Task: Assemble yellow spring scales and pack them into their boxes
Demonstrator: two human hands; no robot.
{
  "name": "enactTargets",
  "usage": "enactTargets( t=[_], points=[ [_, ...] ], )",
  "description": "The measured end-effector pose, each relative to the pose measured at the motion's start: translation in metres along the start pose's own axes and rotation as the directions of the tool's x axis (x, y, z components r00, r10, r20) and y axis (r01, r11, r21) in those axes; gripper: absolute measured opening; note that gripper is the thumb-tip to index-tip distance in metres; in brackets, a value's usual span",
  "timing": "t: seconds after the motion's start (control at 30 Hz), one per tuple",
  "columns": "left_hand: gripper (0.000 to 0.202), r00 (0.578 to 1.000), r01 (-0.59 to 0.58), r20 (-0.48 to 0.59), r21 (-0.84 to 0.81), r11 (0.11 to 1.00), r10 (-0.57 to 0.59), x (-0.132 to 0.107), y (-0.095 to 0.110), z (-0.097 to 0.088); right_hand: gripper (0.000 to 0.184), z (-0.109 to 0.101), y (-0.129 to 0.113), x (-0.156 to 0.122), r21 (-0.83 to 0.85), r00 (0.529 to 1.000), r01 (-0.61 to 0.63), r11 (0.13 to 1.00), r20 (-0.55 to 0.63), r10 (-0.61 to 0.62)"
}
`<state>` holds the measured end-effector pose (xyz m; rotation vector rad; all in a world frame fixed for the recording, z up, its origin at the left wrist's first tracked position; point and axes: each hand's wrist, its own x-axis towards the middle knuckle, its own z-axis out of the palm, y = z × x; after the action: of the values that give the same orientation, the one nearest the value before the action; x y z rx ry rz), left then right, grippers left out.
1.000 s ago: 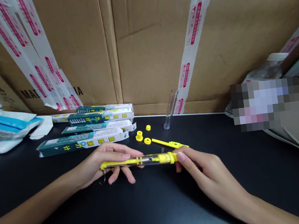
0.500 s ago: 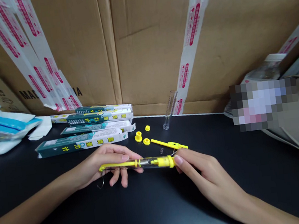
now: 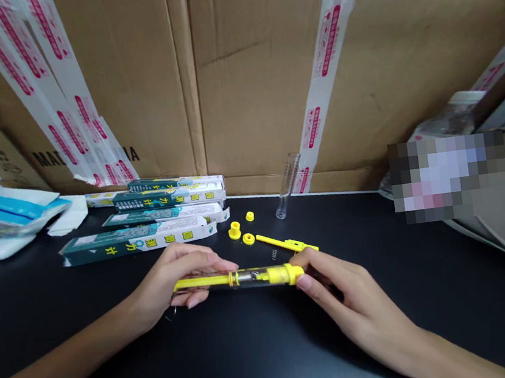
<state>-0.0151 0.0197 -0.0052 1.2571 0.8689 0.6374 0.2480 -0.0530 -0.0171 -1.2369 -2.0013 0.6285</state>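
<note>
A clear tubular spring scale [image 3: 249, 277] with yellow inner parts lies level between my two hands above the black table. My left hand [image 3: 178, 278] wraps round its left end, where a small metal hook [image 3: 171, 313] hangs below the fingers. At the other end, my right hand [image 3: 332, 277] pinches the yellow end cap [image 3: 294, 273] between thumb and fingers. Just beyond lie a yellow slider rod [image 3: 282, 242], a small spring [image 3: 274, 254], a yellow ring [image 3: 248, 238], a yellow flanged plug [image 3: 234, 230] and a small yellow cap [image 3: 250, 216].
An empty clear tube [image 3: 287, 188] stands upright near the cardboard box [image 3: 240, 92] at the back. Several narrow printed boxes [image 3: 134, 240] lie behind my left hand. A blue and white package [image 3: 11, 212] is at far left, a plastic bottle [image 3: 450, 115] at far right.
My left fingers have curled in more closely round the tube, covering more of its left end and the hook. My right fingers have shifted on the end cap, exposing more of it.
</note>
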Motion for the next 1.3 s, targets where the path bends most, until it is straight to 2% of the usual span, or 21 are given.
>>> enactTargets(
  t=[0.1, 0.23, 0.3, 0.47, 0.6, 0.77, 0.97, 1.13, 1.3],
  points=[
    [0.037, 1.000, -0.002, -0.023, 0.030, 1.000, 0.002, -0.0026, -0.0008, 0.0019, 0.034, -0.0014, 0.0018, -0.0001, -0.009, 0.999, 0.027, 1.000, 0.019, -0.027],
    [0.036, 1.000, -0.006, -0.027, 0.051, 0.999, 0.007, -0.0038, -0.0004, 0.0028, 0.044, 0.0001, 0.0029, -0.0008, 0.007, 0.999, -0.005, 1.000, 0.034, 0.005],
    [0.036, 0.999, -0.011, -0.039, 0.030, 0.999, 0.012, -0.0031, 0.0007, 0.0035, 0.042, 0.0013, 0.0021, -0.0015, 0.007, 0.999, -0.030, 1.000, 0.037, 0.029],
    [0.037, 0.995, 0.001, -0.097, 0.010, 1.000, 0.000, -0.0024, 0.0044, 0.0073, 0.020, 0.0018, -0.0015, -0.0014, 0.047, 0.995, -0.094, 0.995, -0.020, 0.095],
    [0.036, 0.996, -0.007, -0.090, 0.021, 1.000, 0.009, -0.0032, 0.0051, 0.0088, 0.018, 0.0009, -0.0029, -0.0002, 0.059, 0.994, -0.099, 0.993, -0.036, 0.101],
    [0.032, 0.998, -0.022, -0.052, 0.055, 0.998, 0.025, -0.0037, 0.0034, 0.0072, 0.024, 0.0012, -0.0025, 0.0022, -0.018, 0.997, -0.060, 0.998, -0.048, 0.059],
    [0.032, 0.999, -0.034, -0.022, 0.134, 0.990, 0.037, -0.0045, 0.0042, 0.0090, 0.043, 0.0021, 0.0005, 0.0034, -0.072, 0.999, -0.016, 0.997, -0.049, 0.012],
    [0.037, 0.999, -0.025, -0.030, 0.155, 0.988, 0.030, -0.0048, 0.0028, 0.0089, 0.052, 0.0035, 0.0028, 0.0006, -0.062, 0.995, -0.080, 0.995, -0.067, 0.076],
    [0.039, 0.999, 0.002, -0.042, 0.119, 0.993, 0.003, -0.0026, -0.0009, 0.0046, 0.050, 0.0042, 0.0022, 0.0005, -0.034, 0.987, -0.134, 0.990, -0.097, 0.130]
  ],
)
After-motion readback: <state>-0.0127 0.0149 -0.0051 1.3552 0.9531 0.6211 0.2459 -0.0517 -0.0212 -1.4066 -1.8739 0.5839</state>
